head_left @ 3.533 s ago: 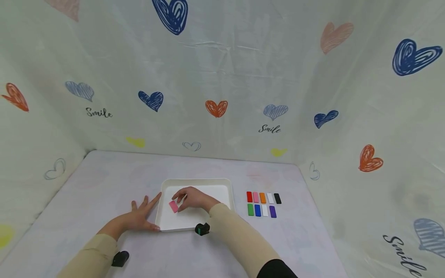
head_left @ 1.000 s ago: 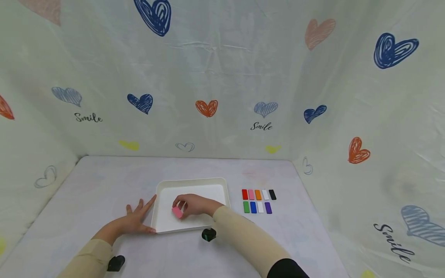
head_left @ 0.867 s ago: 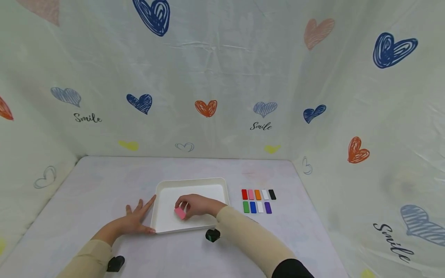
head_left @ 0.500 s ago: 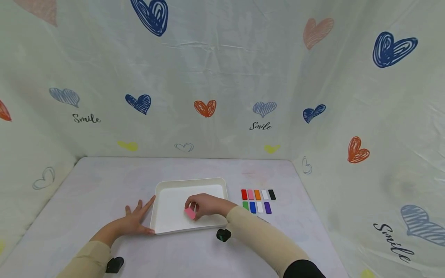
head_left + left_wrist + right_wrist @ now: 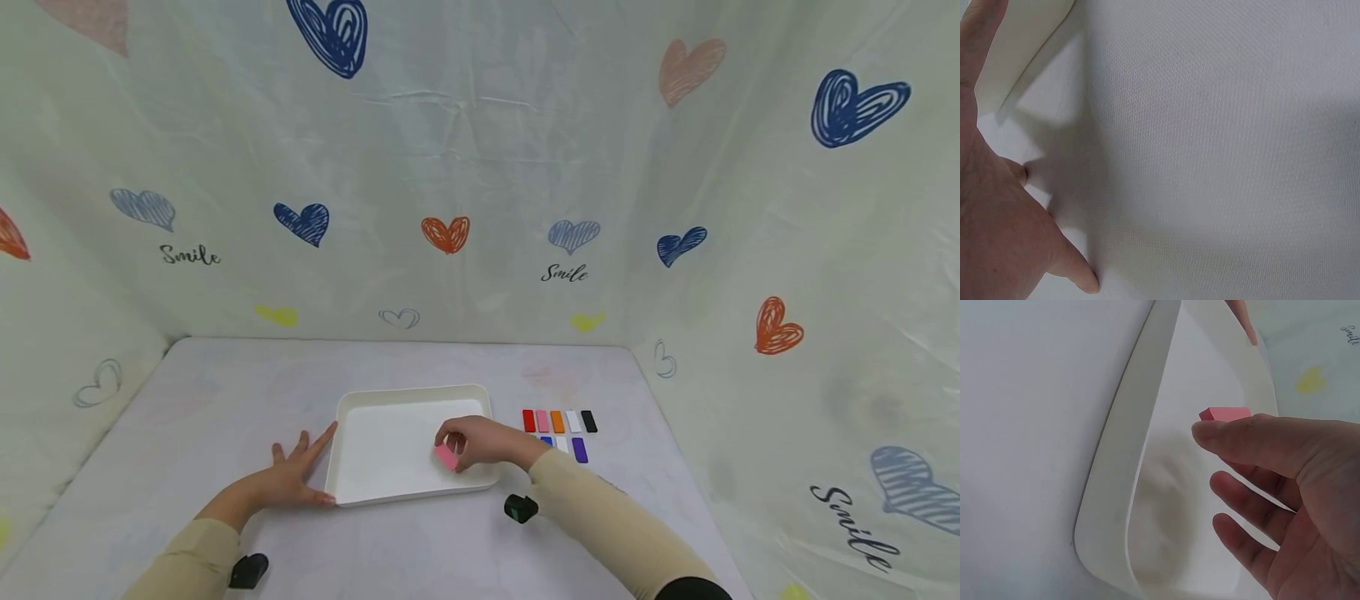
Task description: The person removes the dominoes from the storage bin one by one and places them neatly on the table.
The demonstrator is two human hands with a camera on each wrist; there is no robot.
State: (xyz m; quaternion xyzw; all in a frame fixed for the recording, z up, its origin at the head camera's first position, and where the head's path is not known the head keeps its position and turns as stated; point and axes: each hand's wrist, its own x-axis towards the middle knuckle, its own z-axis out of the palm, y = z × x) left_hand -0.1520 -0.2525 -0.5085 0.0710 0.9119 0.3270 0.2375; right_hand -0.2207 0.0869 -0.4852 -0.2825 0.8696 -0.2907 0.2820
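Note:
My right hand (image 5: 483, 442) pinches a small pink rectangular block (image 5: 447, 457) between thumb and fingers, over the right part of a shallow white tray (image 5: 382, 450). In the right wrist view the thumb covers much of the pink block (image 5: 1230, 413), while the other fingers curl loosely below it. The tray's near wall (image 5: 1125, 431) slants past the hand there. My left hand (image 5: 288, 481) lies with fingers spread at the tray's left side, index fingertip and thumb right at its edge. Seen from the left wrist, the tray's corner (image 5: 1016, 50) stands beside the spread fingers.
Right of the tray lie two rows of coloured blocks, among them red (image 5: 528, 421), orange (image 5: 557, 421), black (image 5: 589, 421) and purple (image 5: 580, 450). My right forearm hides part of the front row. A heart-printed curtain (image 5: 510, 167) hangs behind the table (image 5: 247, 375).
My right hand has carried the pink block rightward across the tray, from its left part to its right part. The left hand has stayed at the tray's edge.

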